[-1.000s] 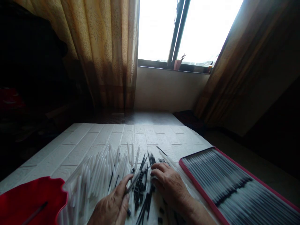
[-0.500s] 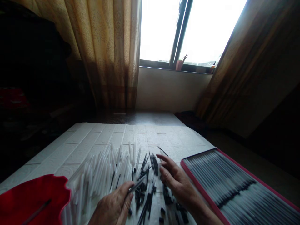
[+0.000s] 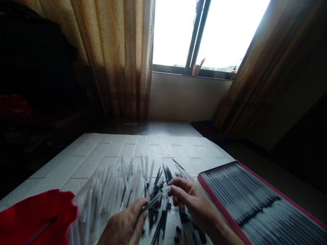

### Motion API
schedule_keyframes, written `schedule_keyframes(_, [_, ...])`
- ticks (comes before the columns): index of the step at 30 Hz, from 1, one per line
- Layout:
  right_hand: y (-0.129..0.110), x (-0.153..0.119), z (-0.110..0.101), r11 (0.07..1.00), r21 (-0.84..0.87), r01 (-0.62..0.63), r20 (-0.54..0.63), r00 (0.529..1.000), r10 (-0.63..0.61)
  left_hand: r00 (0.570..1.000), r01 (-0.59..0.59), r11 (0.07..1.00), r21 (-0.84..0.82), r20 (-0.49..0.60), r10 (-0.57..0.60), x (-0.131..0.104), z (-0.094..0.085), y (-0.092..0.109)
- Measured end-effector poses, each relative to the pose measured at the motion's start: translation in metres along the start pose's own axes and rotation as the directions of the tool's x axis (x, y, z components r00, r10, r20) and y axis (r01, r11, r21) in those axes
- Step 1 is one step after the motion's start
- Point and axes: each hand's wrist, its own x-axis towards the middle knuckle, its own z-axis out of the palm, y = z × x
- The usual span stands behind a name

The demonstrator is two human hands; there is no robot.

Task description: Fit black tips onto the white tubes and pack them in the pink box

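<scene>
White brick-patterned desk (image 3: 166,146) below, my left hand (image 3: 125,221) pinching a slim tube (image 3: 152,201), my right hand (image 3: 190,196) a small pale piece (image 3: 168,188); 1 slack grip could drop either among the loose black parts (image 3: 154,212).

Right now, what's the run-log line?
left hand: holding slim rod | right hand: pinching pale piece | loose tubes: on table | pink-edged box: right
</scene>
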Motion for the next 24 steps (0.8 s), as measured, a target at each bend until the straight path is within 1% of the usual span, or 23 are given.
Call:
schedule_keyframes(6, [-0.004,-0.003,0.007,0.998,-0.054,-0.037,0.025,0.999,0.038,1.0,-0.005,1.0,-0.008,0.008,0.005,0.0,-0.002,0.002])
schedule_keyframes(12, [-0.003,-0.004,0.009,0.994,-0.109,0.013,0.064,0.998,-0.006,1.0,-0.022,1.0,-0.017,0.004,0.022,0.0,-0.001,0.002])
schedule_keyframes(16, [-0.005,-0.005,0.008,0.985,-0.165,0.043,0.111,0.993,-0.025,0.999,-0.029,0.999,-0.032,0.042,0.03,0.002,-0.004,0.002])
schedule_keyframes(20, [-0.006,-0.006,0.004,0.976,-0.213,0.031,0.207,0.978,0.014,0.996,-0.004,0.998,-0.07,0.086,0.01,0.006,-0.01,0.006])
schedule_keyframes(24, [-0.003,-0.008,-0.003,0.953,-0.301,0.027,0.338,0.938,0.08,0.987,0.019,0.995,-0.102,0.158,-0.003,0.008,-0.015,0.009])
